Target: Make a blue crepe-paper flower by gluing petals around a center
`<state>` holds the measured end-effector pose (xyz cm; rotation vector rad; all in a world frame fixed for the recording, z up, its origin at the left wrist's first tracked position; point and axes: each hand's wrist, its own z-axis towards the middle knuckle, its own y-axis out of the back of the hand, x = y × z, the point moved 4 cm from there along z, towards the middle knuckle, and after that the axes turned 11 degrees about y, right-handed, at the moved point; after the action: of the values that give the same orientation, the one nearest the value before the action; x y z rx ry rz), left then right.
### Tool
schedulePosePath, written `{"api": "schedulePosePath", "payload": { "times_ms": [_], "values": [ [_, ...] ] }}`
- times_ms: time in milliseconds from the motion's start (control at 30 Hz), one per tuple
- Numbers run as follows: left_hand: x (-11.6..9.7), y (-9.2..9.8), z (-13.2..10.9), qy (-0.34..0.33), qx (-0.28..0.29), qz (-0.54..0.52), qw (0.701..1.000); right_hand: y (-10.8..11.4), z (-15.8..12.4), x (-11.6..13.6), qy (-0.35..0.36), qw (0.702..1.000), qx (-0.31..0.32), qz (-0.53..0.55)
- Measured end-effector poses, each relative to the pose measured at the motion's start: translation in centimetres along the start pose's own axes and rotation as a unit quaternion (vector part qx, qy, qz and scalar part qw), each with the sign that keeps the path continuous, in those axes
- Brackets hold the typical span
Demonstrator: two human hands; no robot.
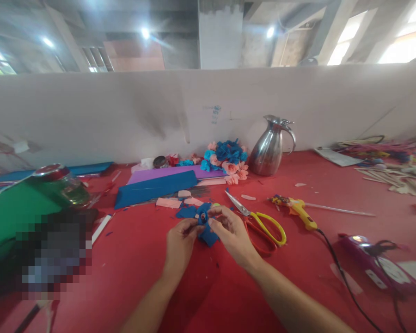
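Observation:
Between my two hands is a small blue paper flower (pixel 203 216) with a dark round centre, held just above the red table. My left hand (pixel 180 240) pinches it from the left, low on its side. The fingers of my right hand (pixel 230 229) close on its right edge. A blue paper piece (pixel 208 236) hangs or lies just below the flower; I cannot tell whether it is joined to it. Another blue scrap (pixel 186 212) and pink paper pieces (pixel 168 202) lie behind my left hand. Scissors (pixel 263 224) with yellow and red handles rest right beside my right hand.
A yellow glue gun (pixel 300 212) with its cord lies at right, near a purple power strip (pixel 381 268). Behind stand a steel jug (pixel 268 148), a bunch of paper flowers (pixel 229 162) and blue paper (pixel 156 188). At left are a glass jar (pixel 69 185) and green paper (pixel 21 208).

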<state>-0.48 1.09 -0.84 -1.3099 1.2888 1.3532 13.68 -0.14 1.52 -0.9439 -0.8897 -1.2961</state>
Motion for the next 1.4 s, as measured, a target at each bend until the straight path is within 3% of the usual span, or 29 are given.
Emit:
{"api": "schedulePosePath", "payload": {
  "times_ms": [367,1167,1400],
  "values": [
    [-0.1,0.1,0.0,-0.035,-0.019,0.031,0.999,0.3,0.2,-0.4,0.006,0.998,0.001,-0.058],
    [-0.8,0.1,-0.2,-0.073,-0.027,0.084,0.993,0.4,0.2,-0.4,0.0,0.999,-0.005,-0.048],
    [-1.2,0.0,-0.4,-0.076,-0.011,0.082,0.994,0.5,0.5,-0.8,-0.04,0.999,-0.019,0.005]
  ]
}}
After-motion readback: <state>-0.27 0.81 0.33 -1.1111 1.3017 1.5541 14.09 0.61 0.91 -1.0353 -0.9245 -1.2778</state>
